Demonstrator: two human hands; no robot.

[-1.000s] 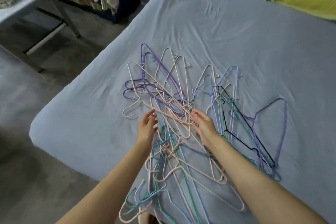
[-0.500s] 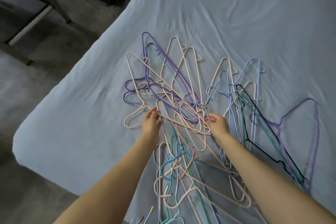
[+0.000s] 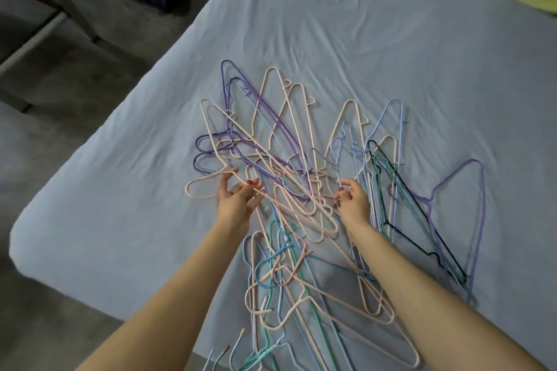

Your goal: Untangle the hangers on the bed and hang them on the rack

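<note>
A tangle of coloured hangers (image 3: 301, 190) is lying spread across the bed (image 3: 391, 54). A pink wire is being pinched by the left hand (image 3: 236, 200) — a pale blue one by the right hand (image 3: 352, 200).

a tangled heap of pink, purple, blue, green and black wire hangers (image 3: 301, 190) lies flat on the bed (image 3: 331, 39).

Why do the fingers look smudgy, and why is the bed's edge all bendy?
Head view: the left hand is motion-blurred at the fingertips, while the hangers look fairly sharp; the wide-angle lens bows the bed edge; soft, dim light, no glare.
</note>
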